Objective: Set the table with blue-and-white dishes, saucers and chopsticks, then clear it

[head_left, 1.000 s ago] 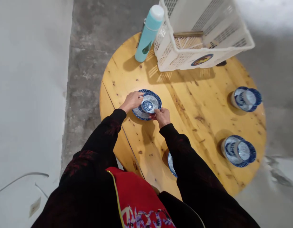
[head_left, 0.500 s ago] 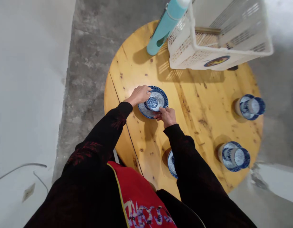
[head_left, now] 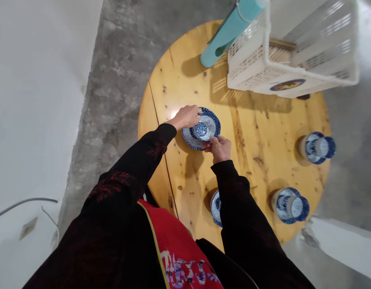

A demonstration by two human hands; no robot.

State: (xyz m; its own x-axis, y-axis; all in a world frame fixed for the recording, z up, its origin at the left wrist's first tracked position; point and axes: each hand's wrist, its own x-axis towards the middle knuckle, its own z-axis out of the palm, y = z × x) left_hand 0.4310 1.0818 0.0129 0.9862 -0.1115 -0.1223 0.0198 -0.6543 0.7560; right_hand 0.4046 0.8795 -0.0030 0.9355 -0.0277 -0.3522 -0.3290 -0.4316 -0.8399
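A blue-and-white bowl is at or just above a patterned plate on the round wooden table. My left hand grips the bowl's rim from the upper left, its fingers bent inward. From the lower right, my right hand pinches the near side of the bowl between thumb and fingers. Whether the bowl touches the plate I cannot tell. Below my right wrist, another blue-and-white dish is partly covered by my sleeve.
Blue-and-white tableware with a cup on top stands at the right edge and lower right. At the back, a white plastic basket stands beside a tall turquoise flask-like container. A pale wall rises at left.
The camera view has shifted slightly, so the table's things appear moved. Both hands keep their hold on the bowl, with little change relative to the plate.
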